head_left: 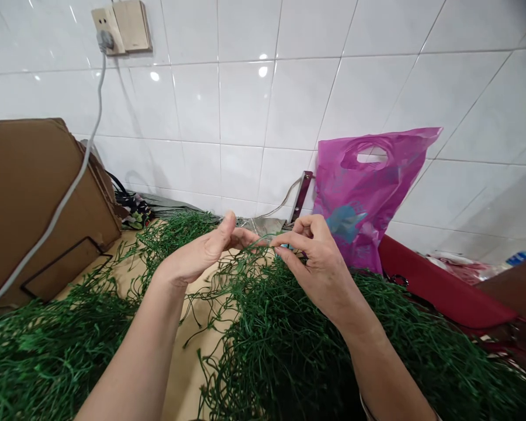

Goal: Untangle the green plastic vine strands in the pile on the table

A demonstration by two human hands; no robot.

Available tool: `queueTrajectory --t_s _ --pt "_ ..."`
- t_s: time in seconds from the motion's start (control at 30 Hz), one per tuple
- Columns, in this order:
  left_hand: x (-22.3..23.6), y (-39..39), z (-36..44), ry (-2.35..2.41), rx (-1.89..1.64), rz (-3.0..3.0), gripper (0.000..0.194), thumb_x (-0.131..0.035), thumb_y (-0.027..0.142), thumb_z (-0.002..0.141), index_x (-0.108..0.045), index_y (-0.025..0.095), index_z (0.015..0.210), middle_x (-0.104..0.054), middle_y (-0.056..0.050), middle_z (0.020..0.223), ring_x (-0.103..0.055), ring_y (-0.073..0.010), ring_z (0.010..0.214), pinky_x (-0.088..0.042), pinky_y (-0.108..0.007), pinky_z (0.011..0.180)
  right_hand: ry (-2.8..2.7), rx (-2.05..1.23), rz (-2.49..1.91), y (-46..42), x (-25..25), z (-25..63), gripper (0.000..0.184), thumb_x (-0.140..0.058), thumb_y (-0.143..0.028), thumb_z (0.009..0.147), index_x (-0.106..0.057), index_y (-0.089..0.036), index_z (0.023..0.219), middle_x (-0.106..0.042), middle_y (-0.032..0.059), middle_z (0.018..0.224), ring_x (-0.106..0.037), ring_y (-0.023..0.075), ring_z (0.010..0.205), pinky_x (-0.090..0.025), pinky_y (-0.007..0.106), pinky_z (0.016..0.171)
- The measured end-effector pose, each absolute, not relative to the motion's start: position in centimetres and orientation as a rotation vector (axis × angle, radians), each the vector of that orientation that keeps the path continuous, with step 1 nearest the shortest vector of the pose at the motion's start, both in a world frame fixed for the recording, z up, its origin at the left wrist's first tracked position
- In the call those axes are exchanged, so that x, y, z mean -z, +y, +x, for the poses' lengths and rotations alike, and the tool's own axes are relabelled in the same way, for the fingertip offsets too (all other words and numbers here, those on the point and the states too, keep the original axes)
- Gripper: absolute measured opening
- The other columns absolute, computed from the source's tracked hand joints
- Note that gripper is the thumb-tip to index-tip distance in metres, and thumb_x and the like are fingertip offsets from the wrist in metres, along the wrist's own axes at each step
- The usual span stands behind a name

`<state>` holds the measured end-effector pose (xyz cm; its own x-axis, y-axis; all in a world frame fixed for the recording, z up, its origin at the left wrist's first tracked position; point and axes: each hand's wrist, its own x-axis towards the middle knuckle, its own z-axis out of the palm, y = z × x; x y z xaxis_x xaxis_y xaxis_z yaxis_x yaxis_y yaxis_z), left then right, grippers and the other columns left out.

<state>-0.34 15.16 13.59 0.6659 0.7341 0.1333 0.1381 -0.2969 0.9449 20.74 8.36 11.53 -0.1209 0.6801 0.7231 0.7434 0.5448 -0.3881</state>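
Note:
My right hand (pixel 313 257) pinches the end of a thin green artificial stem (pixel 263 238) between thumb and forefinger, above a large heap of green plastic stems (pixel 284 333). Facing it, my left hand (pixel 214 242) has its thumb raised apart from the fingers, which stretch toward the right hand's fingertips. Some thin stems pass by the left fingers; whether these press on them cannot be made out. Under the left forearm, a few loose stems lie on the tan work surface (pixel 182 374). Another pile of green stems (pixel 65 345) spreads out at the left.
A cardboard box (pixel 39 199) stands at the left, with a grey cable (pixel 81 169) hanging before it from a wall socket (pixel 109 29). A purple plastic bag (pixel 363 199) leans on the white tiled wall (pixel 245 105). Something red (pixel 447 286) lies at the right.

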Motion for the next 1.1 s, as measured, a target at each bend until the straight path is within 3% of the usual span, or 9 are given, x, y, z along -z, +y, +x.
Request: queueTrajectory --t_s 0.13,0.3,0.43,0.63,0.93,1.1 --pt "-13.7 14.4 1.3 0.763 -0.770 1.912 0.036 -0.062 0.053 0.088 -0.067 0.018 0.092 -0.064 -0.003 0.093 -0.055 -0.0188 0.091 -0.043 -0.034 0.088 -1.828 -0.100 -1.215 8.2 -11.6 20.2 0.018 -0.055 -0.013 0.095 -0.071 -0.019 0.096 -0.051 0.0006 0.081 -0.051 0.0147 0.072 -0.042 0.029 0.069" --pt "-12.9 14.5 2.3 0.755 -0.797 1.913 0.019 -0.065 0.036 0.085 -0.059 0.018 0.083 -0.052 0.002 0.080 -0.046 -0.0130 0.076 -0.038 -0.029 0.073 -1.697 -0.404 -1.275 8.8 -11.2 20.1 0.012 -0.053 -0.018 0.090 -0.063 -0.018 0.084 -0.054 0.0005 0.078 -0.050 0.0147 0.070 -0.040 0.029 0.067" --pt "-12.9 14.6 2.2 0.741 -0.758 1.925 0.018 -0.066 0.032 0.083 -0.057 0.017 0.083 -0.049 0.004 0.077 -0.044 -0.0117 0.073 -0.037 -0.027 0.070 -1.697 -0.562 -1.282 9.1 -11.1 20.4 0.013 -0.052 -0.026 0.090 -0.062 -0.019 0.085 -0.053 -0.0024 0.069 -0.048 0.0137 0.062 -0.039 0.027 0.058" --pt "-13.0 14.3 2.2 0.802 -0.805 2.047 0.009 -0.063 0.024 0.082 -0.056 0.018 0.081 -0.054 0.004 0.076 -0.049 -0.0120 0.073 -0.037 -0.027 0.070 -1.708 -0.652 -1.277 9.2 -11.3 20.6 0.026 -0.050 -0.039 0.094 -0.064 -0.019 0.086 -0.062 0.0009 0.076 -0.056 0.0152 0.071 -0.045 0.027 0.064" --pt "-12.8 14.2 2.1 0.911 -0.701 2.144 0.008 -0.058 0.027 0.086 -0.058 0.019 0.087 -0.057 0.003 0.080 -0.050 -0.0129 0.074 -0.037 -0.026 0.069 -1.777 -0.495 -1.333 9.1 -10.9 20.4 0.008 -0.056 -0.020 0.084 -0.061 -0.020 0.078 -0.061 -0.0024 0.069 -0.055 0.0135 0.066 -0.041 0.026 0.064" --pt "-12.9 14.4 1.7 0.891 -0.488 2.286 0.026 -0.053 0.030 0.090 -0.048 0.019 0.067 -0.040 0.005 0.064 -0.037 -0.0116 0.062 -0.028 -0.026 0.059 -1.870 -0.414 -1.313 8.5 -11.4 20.3 0.011 -0.057 -0.011 0.080 -0.061 -0.020 0.074 -0.062 -0.0036 0.070 -0.055 0.0124 0.066 -0.040 0.026 0.066"
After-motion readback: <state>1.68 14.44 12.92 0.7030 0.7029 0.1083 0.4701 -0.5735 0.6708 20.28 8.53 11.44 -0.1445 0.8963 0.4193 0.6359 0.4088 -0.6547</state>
